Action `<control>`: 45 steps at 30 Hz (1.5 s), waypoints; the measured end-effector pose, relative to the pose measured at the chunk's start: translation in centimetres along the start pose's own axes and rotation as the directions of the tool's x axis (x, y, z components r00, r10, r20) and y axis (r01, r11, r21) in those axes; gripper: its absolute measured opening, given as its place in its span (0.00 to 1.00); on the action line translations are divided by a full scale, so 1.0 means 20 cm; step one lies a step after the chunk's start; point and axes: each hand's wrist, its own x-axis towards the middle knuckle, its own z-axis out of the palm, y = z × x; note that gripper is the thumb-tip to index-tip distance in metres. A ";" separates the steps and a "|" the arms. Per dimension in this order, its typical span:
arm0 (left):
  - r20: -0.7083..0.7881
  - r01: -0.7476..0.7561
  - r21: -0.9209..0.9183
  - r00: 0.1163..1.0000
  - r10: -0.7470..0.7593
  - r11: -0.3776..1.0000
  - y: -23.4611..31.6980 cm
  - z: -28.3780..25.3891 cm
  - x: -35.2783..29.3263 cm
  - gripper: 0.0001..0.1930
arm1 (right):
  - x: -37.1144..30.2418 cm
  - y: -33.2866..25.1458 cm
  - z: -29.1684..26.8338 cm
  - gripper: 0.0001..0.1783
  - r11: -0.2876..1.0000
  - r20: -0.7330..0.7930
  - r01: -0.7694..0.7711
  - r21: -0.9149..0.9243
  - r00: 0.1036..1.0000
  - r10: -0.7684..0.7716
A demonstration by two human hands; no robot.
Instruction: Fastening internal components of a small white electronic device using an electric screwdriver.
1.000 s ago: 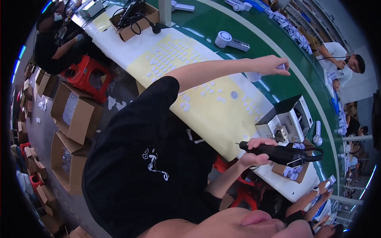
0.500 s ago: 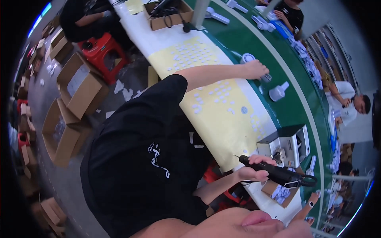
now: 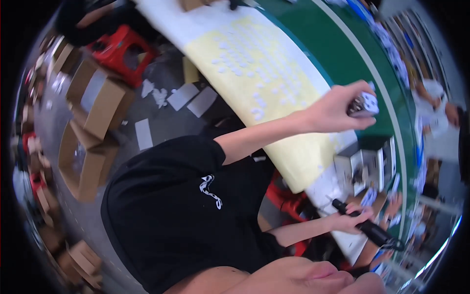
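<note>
My left hand (image 3: 338, 109) is raised over the far edge of the table, near the green conveyor belt (image 3: 313, 34). Its fingers wrap round a small part (image 3: 364, 104), dark grey with a white end that has round openings; blur hides its exact kind. Lower in the picture, my right hand (image 3: 348, 221) grips a black electric screwdriver (image 3: 376, 233), whose bit points toward the table. Between the two hands stands an open white-and-black box-shaped fixture (image 3: 362, 171). Small white pieces (image 3: 235, 61) lie scattered and in rows on the yellow table covering (image 3: 289, 164).
A red stool (image 3: 122, 55) stands at the upper left, beside a person in dark clothes. Opened cardboard boxes (image 3: 100, 105) and loose white sheets (image 3: 143, 134) are on the floor. Beyond the belt, another person (image 3: 433, 100) in white is at work.
My left hand has come up off the belt with the grey-and-white part and moved right. My right hand has shifted right and lower with the screwdriver. The whole view has also shifted.
</note>
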 end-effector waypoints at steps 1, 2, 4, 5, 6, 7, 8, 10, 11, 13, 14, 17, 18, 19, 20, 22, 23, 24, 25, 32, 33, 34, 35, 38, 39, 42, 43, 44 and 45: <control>0.032 0.082 -0.039 0.996 -0.081 0.996 0.01 0.01 -0.06 0.21 | 0.06 -0.03 -0.05 0.09 0.989 -0.044 -0.005 -0.149 0.999 -0.002; 0.073 0.165 -0.073 0.984 -0.160 0.984 0.00 0.00 -0.10 0.22 | 0.13 -0.05 -0.11 0.09 0.955 -0.093 -0.020 -0.295 0.996 -0.008; 0.179 0.249 -0.166 0.959 -0.219 0.954 -0.07 0.01 -0.14 0.24 | 0.27 -0.06 -0.24 0.08 0.843 -0.072 0.021 -0.538 0.995 -0.071; 0.234 0.298 -0.217 0.940 -0.247 0.930 -0.11 0.04 -0.15 0.26 | 0.34 -0.09 -0.31 0.09 0.755 -0.036 0.038 -0.655 0.996 -0.081; 0.269 0.331 -0.243 0.926 -0.264 0.912 -0.15 0.06 -0.16 0.28 | 0.41 -0.08 -0.37 0.09 0.676 0.006 0.051 -0.735 0.998 -0.069; 0.315 0.357 -0.267 0.910 -0.268 0.895 -0.18 0.07 -0.18 0.28 | 0.46 -0.08 -0.45 0.09 0.674 0.053 0.048 -0.737 0.998 -0.013; 0.272 0.230 -0.161 0.945 -0.181 0.960 -0.22 0.09 -0.20 0.24 | 0.52 -0.08 -0.51 0.08 0.677 0.102 0.045 -0.735 0.994 0.044; 0.255 0.097 -0.075 0.964 -0.075 0.992 -0.26 0.13 -0.20 0.21 | 0.60 -0.06 -0.62 0.10 0.608 0.074 -0.025 -0.794 0.988 0.137; 0.257 0.124 -0.066 0.961 -0.103 0.990 -0.24 0.15 -0.21 0.21 | 0.63 -0.04 -0.65 0.12 0.568 0.073 -0.088 -0.818 0.964 0.255; 0.237 0.165 -0.016 0.959 -0.157 0.986 -0.21 0.13 -0.23 0.20 | 0.65 0.05 -0.65 0.13 0.454 0.109 -0.052 -0.889 0.941 0.321; 0.244 0.168 -0.026 0.957 -0.156 0.986 -0.21 0.14 -0.23 0.20 | 0.67 0.07 -0.64 0.14 0.324 0.134 0.003 -0.946 0.914 0.382; 0.240 0.096 -0.019 0.967 -0.089 0.995 -0.22 0.14 -0.23 0.19 | 0.64 0.08 -0.65 0.18 0.135 0.173 0.117 -0.984 0.820 0.546; 0.244 0.097 -0.024 0.966 -0.088 0.995 -0.23 0.13 -0.23 0.19 | 0.63 0.09 -0.66 0.21 0.092 0.192 0.175 -0.980 0.741 0.644; 0.240 0.117 -0.040 0.965 -0.104 0.992 -0.23 0.13 -0.23 0.19 | 0.62 0.12 -0.68 0.21 0.090 0.192 0.176 -0.980 0.740 0.644; 0.236 0.137 -0.055 0.964 -0.121 0.989 -0.23 0.12 -0.23 0.20 | 0.60 0.16 -0.73 0.21 0.066 0.269 0.294 -0.954 0.734 0.624; 0.237 0.160 -0.068 0.961 -0.140 0.985 -0.24 0.12 -0.23 0.21 | 0.57 0.21 -0.76 0.21 0.011 0.415 0.508 -0.861 0.691 0.591; 0.239 0.132 -0.061 0.964 -0.114 0.989 -0.24 0.13 -0.23 0.21 | 0.57 0.22 -0.77 0.21 0.010 0.413 0.506 -0.862 0.691 0.593; 0.241 0.106 -0.047 0.966 -0.092 0.993 -0.24 0.13 -0.23 0.21 | 0.57 0.21 -0.75 0.22 0.019 0.359 0.440 -0.898 0.707 0.609; 0.243 0.080 -0.033 0.968 -0.069 0.996 -0.23 0.13 -0.23 0.21 | 0.56 0.19 -0.72 0.22 0.026 0.305 0.371 -0.928 0.718 0.626; 0.418 0.218 -0.060 0.891 -0.174 0.974 -0.21 0.13 -0.23 0.20 | 0.51 0.15 -0.68 0.16 0.112 0.198 0.164 -0.980 0.841 0.504; 0.470 0.259 -0.059 0.859 -0.202 0.964 -0.21 0.13 -0.23 0.20 | 0.52 0.15 -0.69 0.15 0.184 0.154 0.070 -0.980 0.851 0.502; 0.467 0.254 -0.059 0.862 -0.198 0.965 -0.22 0.14 -0.23 0.20 | 0.53 0.14 -0.71 0.14 0.254 0.111 -0.022 -0.967 0.861 0.496; 0.492 0.177 -0.031 0.860 -0.139 0.984 -0.22 0.14 -0.22 0.22 | 0.53 0.11 -0.66 0.14 0.263 0.120 -0.017 -0.965 0.859 0.497; 0.555 0.031 0.020 0.831 -0.037 0.999 -0.20 0.16 -0.25 0.26 | 0.37 -0.13 -0.34 0.13 0.799 0.367 -0.329 -0.503 0.756 0.542; 0.613 0.035 -0.018 0.790 -0.017 0.999 -0.20 0.19 -0.25 0.28 | 0.33 -0.21 -0.26 0.15 0.818 0.475 -0.336 -0.467 0.685 0.553; 0.694 0.034 -0.045 0.720 0.006 0.998 -0.15 0.20 -0.27 0.32 | 0.22 -0.23 -0.06 0.18 0.890 0.710 -0.206 -0.406 0.542 0.450; 0.729 0.050 -0.055 0.685 0.006 0.997 -0.13 0.20 -0.29 0.33 | 0.20 -0.23 -0.03 0.19 0.921 0.802 -0.055 -0.386 0.473 0.364; 0.758 0.062 -0.059 0.652 0.004 0.996 -0.10 0.20 -0.29 0.34 | 0.19 -0.24 0.00 0.19 0.922 0.803 -0.053 -0.383 0.474 0.361; 0.785 0.074 -0.063 0.620 0.003 0.995 -0.08 0.20 -0.29 0.35 | 0.19 -0.25 0.02 0.21 0.897 0.778 -0.069 -0.436 0.471 0.415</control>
